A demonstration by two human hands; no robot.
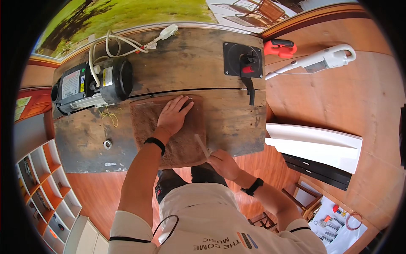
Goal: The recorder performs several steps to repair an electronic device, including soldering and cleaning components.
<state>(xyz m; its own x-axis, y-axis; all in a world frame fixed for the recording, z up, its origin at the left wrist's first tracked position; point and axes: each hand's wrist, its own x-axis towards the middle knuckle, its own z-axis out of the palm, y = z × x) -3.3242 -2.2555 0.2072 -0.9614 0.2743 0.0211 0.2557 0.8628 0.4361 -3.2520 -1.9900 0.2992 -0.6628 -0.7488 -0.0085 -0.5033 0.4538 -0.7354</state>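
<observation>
1. Two hands are at a brown sheet (pixel 182 142), which lies on the near middle part of the wooden table (pixel 234 129).
2. Left hand (pixel 172 115) is flat on the sheet, fingers a bit spread, holding nothing. Its arm hides some of the sheet.
3. Right hand (pixel 224 164) is curled around the near end of a thin, pale stick (pixel 201 146), at the sheet's right edge.
4. Left of the sheet are thin yellow wires (pixel 111 116) and a big black motor (pixel 83 86).
5. Near left sits a small ring (pixel 105 144).
6. Far right, a black crank (pixel 251 91) sticks out.
7. Right past the table is a white vacuum (pixel 323 60).
</observation>
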